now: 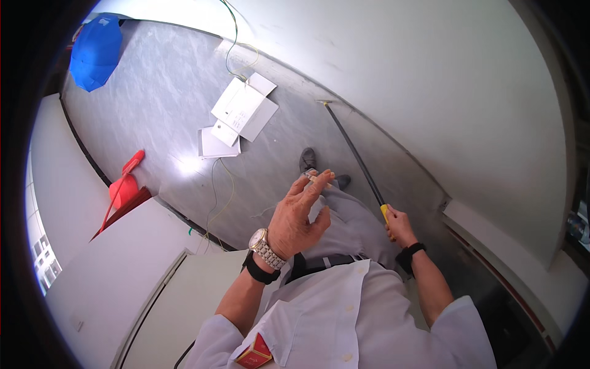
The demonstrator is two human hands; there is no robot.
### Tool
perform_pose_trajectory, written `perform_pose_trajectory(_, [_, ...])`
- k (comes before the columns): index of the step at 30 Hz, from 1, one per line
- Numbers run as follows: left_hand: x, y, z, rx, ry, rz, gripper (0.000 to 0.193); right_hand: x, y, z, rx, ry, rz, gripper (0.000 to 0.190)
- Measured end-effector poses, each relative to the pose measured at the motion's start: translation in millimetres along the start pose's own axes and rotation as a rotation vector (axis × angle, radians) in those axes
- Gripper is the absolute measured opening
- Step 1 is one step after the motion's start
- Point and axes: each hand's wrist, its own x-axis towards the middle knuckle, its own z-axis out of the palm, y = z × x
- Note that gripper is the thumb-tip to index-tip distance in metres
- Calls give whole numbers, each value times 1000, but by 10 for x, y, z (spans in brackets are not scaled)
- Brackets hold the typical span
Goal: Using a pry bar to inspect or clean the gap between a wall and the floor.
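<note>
My left hand (pixel 302 214) is raised in front of my waist, with a cigarette (pixel 322 179) pinched between its fingers. A metal watch (pixel 267 249) and a black band are on that wrist. My right hand (pixel 398 226) grips the yellow end of a long-handled scraper (pixel 355 154). Its dark pole slants away from me, and the flat head rests on the grey floor (pixel 276 184) close to the foot of the wall. A red and gold packet (pixel 254 354) sticks out of my shirt pocket.
Opened cardboard boxes (pixel 237 108) lie on the floor ahead, with thin cables (pixel 214 189) running by them. A blue umbrella (pixel 96 51) stands open at the far left. Nearer on the left is a red object with a handle (pixel 124 191). A white wall (pixel 438 92) borders the right.
</note>
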Motion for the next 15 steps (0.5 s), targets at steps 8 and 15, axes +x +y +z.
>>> perform_pose_trajectory(8, [93,76,-16,76,24,-5,64,-146,192,-176,-77,18,-44,37])
perform_pose_trajectory(15, [184,191,-28,28,-34,55,65,-270,319,-68,-78,52,-121,40])
